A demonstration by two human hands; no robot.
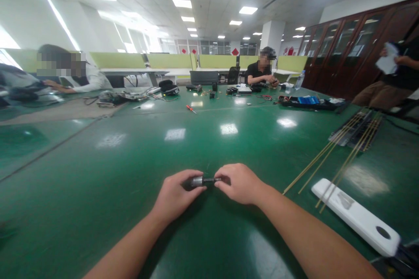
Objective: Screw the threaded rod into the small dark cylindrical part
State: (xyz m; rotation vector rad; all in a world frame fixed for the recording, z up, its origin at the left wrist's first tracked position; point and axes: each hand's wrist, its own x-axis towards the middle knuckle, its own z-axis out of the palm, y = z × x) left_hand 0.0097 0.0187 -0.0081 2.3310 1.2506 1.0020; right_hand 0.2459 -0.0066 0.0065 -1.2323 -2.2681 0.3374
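Between my two hands, just above the green table, is a small metal part (197, 181): a silver cylinder with a thin dark shaft sticking out to the right. It lies roughly level. My left hand (175, 194) pinches the cylinder between thumb and fingers. The thumb and fingertips of my right hand (238, 183) are closed on the far end of the shaft. What exactly sits inside the right fingertips is too small to make out.
To the right lie several thin yellowish rods (322, 154) and a long white device (356, 218). A red screwdriver (190, 109) lies ahead on the green table (147, 148). Farther back are a black tray (304, 103), electronic parts and two seated people; another person is at the right.
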